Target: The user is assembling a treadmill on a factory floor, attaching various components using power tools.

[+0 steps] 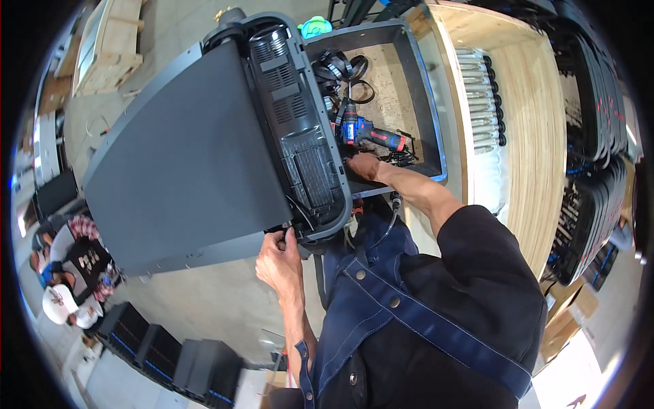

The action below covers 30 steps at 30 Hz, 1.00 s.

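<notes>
In front of me lies a treadmill (184, 157), its dark belt facing up and its motor compartment (303, 146) uncovered along the right end. My left hand (281, 262) pinches at the near corner of the deck, by the belt roller's end. Whatever is between its fingers is too small to make out. My right hand (364, 165) reaches into a grey bin (426, 102) beside the treadmill. Its fingers are curled and partly hidden, near a pile of black bolts (400, 158). A blue and red cordless drill (368, 132) rests in the bin, beside coiled black straps (340, 68).
At my right stands a wooden crate (531, 123) with a row of metal cylinders (480, 102) inside. Black frames (589, 218) are stacked beyond it. Two or more people (75, 273) are at the far left, near dark stacked units (170, 361). A pale wooden crate (109, 48) stands at the back left.
</notes>
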Motion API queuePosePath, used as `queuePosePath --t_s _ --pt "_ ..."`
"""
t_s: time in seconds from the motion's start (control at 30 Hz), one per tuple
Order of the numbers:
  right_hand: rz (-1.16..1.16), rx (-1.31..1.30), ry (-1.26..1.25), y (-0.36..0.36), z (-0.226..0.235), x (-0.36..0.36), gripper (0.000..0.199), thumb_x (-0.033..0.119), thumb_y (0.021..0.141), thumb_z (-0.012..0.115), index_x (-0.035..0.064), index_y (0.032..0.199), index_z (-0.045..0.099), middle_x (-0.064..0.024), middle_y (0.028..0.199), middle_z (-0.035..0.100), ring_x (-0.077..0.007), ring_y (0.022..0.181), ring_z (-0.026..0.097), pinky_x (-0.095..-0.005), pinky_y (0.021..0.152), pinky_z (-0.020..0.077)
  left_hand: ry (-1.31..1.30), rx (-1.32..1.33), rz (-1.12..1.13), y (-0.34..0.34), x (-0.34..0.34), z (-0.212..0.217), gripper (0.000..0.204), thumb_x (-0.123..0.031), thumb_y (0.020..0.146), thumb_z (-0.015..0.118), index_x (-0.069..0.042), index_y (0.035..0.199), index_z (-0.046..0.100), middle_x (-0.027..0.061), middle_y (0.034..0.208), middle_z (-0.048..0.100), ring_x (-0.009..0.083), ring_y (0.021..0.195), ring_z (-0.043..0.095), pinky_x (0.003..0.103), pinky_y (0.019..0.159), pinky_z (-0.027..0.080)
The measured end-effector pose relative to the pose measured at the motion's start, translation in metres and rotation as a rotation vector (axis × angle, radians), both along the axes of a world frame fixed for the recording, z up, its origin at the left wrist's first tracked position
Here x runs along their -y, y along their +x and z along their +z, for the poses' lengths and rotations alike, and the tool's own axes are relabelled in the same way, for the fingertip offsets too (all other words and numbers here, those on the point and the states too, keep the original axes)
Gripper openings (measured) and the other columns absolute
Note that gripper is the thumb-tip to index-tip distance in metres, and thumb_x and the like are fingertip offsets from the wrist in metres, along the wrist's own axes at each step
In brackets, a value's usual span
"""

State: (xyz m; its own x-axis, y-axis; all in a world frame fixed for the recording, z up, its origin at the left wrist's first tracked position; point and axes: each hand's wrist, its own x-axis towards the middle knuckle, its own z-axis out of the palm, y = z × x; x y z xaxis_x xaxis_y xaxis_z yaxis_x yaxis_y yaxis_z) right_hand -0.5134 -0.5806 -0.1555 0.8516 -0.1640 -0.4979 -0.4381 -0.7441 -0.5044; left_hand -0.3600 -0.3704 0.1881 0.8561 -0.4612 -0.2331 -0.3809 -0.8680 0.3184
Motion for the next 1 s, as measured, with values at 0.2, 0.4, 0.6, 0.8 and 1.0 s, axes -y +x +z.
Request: queuePosePath --t_s 0.2,0.4,0.6,0.8,1.0 --pt "0.130 -0.102 -0.052 -0.017 -0.008 0.019 0.015 0.012 0.082 0.064 0.0077 0.092 0.074 -0.0180 0.096 0.075 -0.0387 0.096 0.072 -0.0468 0.080 0.0592 -0.051 -0.052 -0.097 0.002 -0.007 0.007 0.025 -0.028 0.088 0.078 -0.005 0.085 0.072 0.0096 0.066 0.069 0.0264 0.058 0.068 0.037 0.057 0.050" --pt "-0.496 0.030 0.019 -0.045 0.047 0.030 0.025 0.010 0.077 0.071 0.0056 0.102 0.070 -0.0201 0.096 0.071 -0.0398 0.094 0.069 -0.0482 0.078 0.0562 -0.257 -0.091 -0.216 0.016 -0.039 -0.011 0.024 -0.026 0.087 0.079 -0.003 0.089 0.073 0.0103 0.068 0.069 0.0240 0.058 0.067 0.035 0.057 0.050" --pt "-1.139 0.458 0.598 -0.031 0.257 -0.031 0.018 0.015 0.099 0.065 -0.0005 0.107 0.065 -0.0062 0.080 0.069 -0.0110 0.068 0.067 -0.0271 0.057 0.0543 -0.543 -0.224 -0.352 0.047 -0.066 -0.012 0.014 -0.014 0.089 0.077 -0.002 0.095 0.072 0.0109 0.074 0.068 0.0212 0.062 0.064 0.033 0.059 0.049" --pt "-0.443 0.546 0.110 0.011 0.342 -0.089 0.016 0.019 0.087 0.074 0.0061 0.095 0.072 -0.0112 0.093 0.066 -0.0352 0.083 0.067 -0.0434 0.074 0.0533 -0.397 0.020 -1.251 0.092 -0.012 0.025 0.036 0.003 0.080 0.065 -0.005 0.115 0.068 0.0091 0.118 0.064 0.0322 0.113 0.057 0.043 0.096 0.046" --pt "-0.421 0.412 0.027 0.029 0.313 -0.111 0.010 0.007 0.083 0.068 -0.0020 0.088 0.067 -0.0199 0.094 0.066 -0.0418 0.086 0.068 -0.0497 0.069 0.0536 -0.109 0.156 -1.885 0.103 0.036 -0.006 0.029 -0.004 0.072 0.070 -0.007 0.100 0.068 0.0086 0.104 0.060 0.0284 0.110 0.056 0.040 0.099 0.046"
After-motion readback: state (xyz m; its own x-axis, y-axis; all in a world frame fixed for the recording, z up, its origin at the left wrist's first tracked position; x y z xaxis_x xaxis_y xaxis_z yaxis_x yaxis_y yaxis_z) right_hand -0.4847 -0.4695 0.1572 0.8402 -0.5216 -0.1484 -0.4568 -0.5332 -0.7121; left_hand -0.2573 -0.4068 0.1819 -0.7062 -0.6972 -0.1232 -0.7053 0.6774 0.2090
